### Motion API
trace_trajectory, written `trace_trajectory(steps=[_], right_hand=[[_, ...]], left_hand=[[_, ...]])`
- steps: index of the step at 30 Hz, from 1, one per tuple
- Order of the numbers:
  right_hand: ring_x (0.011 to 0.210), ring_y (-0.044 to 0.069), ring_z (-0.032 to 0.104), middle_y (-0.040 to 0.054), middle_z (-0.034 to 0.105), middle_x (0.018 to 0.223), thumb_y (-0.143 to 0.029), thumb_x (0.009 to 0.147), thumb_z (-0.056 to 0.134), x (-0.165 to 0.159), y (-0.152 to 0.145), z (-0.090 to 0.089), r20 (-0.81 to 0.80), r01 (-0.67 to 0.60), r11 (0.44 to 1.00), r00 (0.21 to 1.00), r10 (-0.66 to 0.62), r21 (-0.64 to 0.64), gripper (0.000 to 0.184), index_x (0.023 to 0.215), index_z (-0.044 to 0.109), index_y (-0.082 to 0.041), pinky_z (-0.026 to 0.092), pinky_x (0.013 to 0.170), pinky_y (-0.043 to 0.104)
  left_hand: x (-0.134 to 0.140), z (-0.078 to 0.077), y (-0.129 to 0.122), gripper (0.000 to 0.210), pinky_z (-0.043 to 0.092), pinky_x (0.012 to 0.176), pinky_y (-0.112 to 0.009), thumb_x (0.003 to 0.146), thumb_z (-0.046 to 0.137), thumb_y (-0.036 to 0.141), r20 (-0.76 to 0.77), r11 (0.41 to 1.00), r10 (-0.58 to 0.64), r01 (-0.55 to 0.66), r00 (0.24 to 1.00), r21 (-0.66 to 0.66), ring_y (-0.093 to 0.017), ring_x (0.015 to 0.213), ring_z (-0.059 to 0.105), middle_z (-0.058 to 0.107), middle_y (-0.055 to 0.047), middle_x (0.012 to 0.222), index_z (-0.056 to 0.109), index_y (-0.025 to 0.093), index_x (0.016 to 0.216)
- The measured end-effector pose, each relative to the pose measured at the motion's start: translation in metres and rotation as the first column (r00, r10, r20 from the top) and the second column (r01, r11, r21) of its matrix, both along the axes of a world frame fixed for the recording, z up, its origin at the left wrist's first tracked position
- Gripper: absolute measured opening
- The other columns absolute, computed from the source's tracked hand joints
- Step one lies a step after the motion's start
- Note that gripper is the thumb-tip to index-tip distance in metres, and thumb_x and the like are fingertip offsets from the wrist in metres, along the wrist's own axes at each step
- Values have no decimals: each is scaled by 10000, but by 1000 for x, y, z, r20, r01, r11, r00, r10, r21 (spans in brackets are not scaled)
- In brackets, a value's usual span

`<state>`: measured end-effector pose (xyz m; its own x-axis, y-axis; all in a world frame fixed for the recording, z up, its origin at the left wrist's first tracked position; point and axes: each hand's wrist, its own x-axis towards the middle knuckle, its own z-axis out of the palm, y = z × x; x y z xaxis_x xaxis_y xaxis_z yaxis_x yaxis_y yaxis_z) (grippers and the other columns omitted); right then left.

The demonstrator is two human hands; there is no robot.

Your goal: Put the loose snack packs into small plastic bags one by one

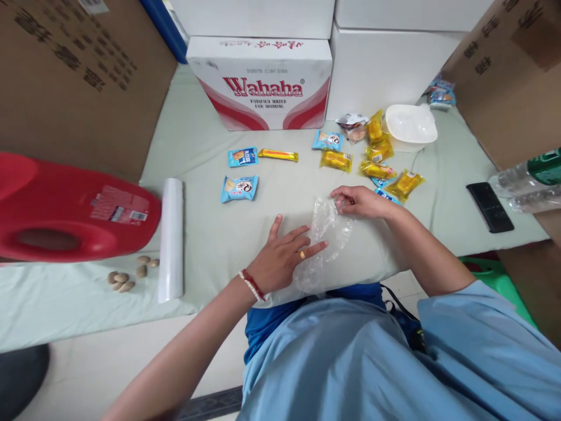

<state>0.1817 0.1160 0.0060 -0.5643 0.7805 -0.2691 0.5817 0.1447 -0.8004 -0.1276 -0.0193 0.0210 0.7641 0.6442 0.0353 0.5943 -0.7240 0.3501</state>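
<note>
A clear, crinkled plastic bag (336,237) lies at the table's front edge, before my body. My right hand (363,202) pinches its upper right part between thumb and fingers. Spread over the bag's left side are the fingers of my left hand (280,257), which wears a ring and a beaded bracelet; the palm is hidden. Beyond my hands lie a blue snack packet (239,189), another blue packet (242,156) and a thin yellow stick packet (278,155). Yellow-wrapped snacks (335,160) are scattered near my right hand, with a blue packet (328,140) behind them.
A white plastic bowl (412,143) stands at the back right. A phone (489,207) and clear bottles (511,181) are at right. On the left are a red jug (79,199), a plastic film roll (171,240) and several brown nuts (120,280). A Wahaha carton (263,88) stands behind.
</note>
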Motion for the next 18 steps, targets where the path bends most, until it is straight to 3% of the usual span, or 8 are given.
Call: trace_trajectory(steps=[3, 6, 8, 11, 14, 18], right_hand=[[864, 197, 690, 58, 781, 1035, -269, 795, 710, 10, 4, 4, 86, 9, 1000, 996, -11, 18, 514, 1300, 701, -177, 509, 774, 274], [889, 206, 700, 73, 783, 1072, -223, 808, 702, 19, 6, 9, 196, 3, 999, 980, -12, 47, 518, 1323, 694, -164, 512, 787, 269], [895, 211, 698, 86, 780, 1100, -197, 811, 702, 24, 6, 12, 285, -8, 994, 958, -25, 113, 522, 1331, 697, -158, 507, 803, 272], [908, 226, 694, 108, 771, 1149, -170, 819, 694, 25, 4, 12, 362, -18, 975, 930, -65, 222, 506, 1324, 706, -151, 498, 820, 286], [900, 226, 696, 96, 783, 1092, -152, 844, 669, 19, 0, 9, 347, -17, 972, 935, -67, 234, 496, 1339, 696, -159, 487, 823, 286], [811, 212, 680, 52, 779, 918, -154, 823, 709, 4, -6, 4, 294, 20, 980, 952, -79, 200, 495, 1317, 701, -164, 453, 768, 276]], left_hand=[[-2, 3, 11, 845, 109, 1237, -815, 689, 594, 79, 0, 987, 62, -62, 998, -150, -364, 1321, 574, 674, -116, 1219, 539, 254, 1514], [-9, -5, 12, 476, 358, 1182, -687, 786, 596, 193, 111, 957, 210, -181, 971, -228, -327, 1189, 618, 672, -117, 1172, 695, 214, 1251], [-10, -14, 8, 252, 489, 1062, -562, 942, 525, 289, 195, 916, 364, -312, 911, -252, -289, 1079, 644, 685, -105, 1083, 716, 211, 1087], [-1, -22, 0, 287, 550, 940, -467, 1037, 492, 409, 305, 823, 568, -525, 765, -216, -268, 1005, 658, 676, -99, 1030, 691, 204, 1069], [20, -16, 2, 288, 551, 993, -440, 1029, 537, 370, 421, 825, 548, -549, 723, -130, -268, 1122, 649, 666, -120, 1167, 633, 193, 1235], [57, -5, 26, 535, 415, 1207, -483, 985, 510, 269, 471, 925, 359, -376, 806, -62, -291, 1430, 501, 546, -166, 1515, 436, 186, 1508]])
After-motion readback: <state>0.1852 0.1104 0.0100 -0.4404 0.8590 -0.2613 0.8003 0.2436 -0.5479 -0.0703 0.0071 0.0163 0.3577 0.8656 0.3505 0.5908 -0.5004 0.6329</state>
